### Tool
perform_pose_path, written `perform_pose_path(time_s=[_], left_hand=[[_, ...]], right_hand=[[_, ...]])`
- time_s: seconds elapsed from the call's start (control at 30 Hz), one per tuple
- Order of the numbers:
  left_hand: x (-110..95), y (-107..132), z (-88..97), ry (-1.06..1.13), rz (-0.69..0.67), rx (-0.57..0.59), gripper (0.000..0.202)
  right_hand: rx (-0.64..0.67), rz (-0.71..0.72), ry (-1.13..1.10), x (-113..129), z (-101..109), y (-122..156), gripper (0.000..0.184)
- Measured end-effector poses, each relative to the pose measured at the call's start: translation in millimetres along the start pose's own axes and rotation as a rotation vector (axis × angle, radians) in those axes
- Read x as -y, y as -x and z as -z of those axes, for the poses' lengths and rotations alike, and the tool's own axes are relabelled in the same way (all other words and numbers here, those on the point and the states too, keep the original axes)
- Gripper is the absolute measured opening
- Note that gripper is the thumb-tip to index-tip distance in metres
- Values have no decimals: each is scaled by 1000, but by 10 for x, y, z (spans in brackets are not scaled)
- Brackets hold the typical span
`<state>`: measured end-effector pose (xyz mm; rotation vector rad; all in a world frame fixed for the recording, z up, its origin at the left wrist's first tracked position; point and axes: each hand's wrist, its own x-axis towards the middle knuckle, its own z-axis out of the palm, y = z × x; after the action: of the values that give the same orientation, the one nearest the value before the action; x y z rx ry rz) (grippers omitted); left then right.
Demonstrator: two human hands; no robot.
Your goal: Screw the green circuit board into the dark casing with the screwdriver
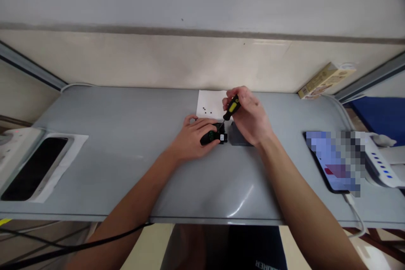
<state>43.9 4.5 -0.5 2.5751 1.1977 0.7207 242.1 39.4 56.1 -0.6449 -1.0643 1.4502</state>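
In my right hand (248,114) is a screwdriver (233,106) with a black and yellow handle, held tilted. Its shaft points down at a small black device (209,136) with green circuit-board parts; whether the tip sits in a screw is too small to tell. My left hand (198,137) grips that device against the table, fingers over the top edge and thumb along the bottom. Partly behind my right wrist lies a dark grey box-like piece (238,137). Several tiny dark screws or bits (204,110) rest on a white sheet of paper (211,100) just beyond my hands.
A phone (329,164) on a charging cable lies at the right beside a white power strip (381,162). At the left, another phone (34,168) rests on white paper next to a white box-like unit (15,147). A yellowish carton (325,80) stands at the back right by the wall.
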Motion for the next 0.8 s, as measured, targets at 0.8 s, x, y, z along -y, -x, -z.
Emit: perform_pose_path(time_s=[0.8], left_hand=[[32,15,9,-33,-27,14,18]], right_hand=[[-90,38,83,-34,-2,-30,49]])
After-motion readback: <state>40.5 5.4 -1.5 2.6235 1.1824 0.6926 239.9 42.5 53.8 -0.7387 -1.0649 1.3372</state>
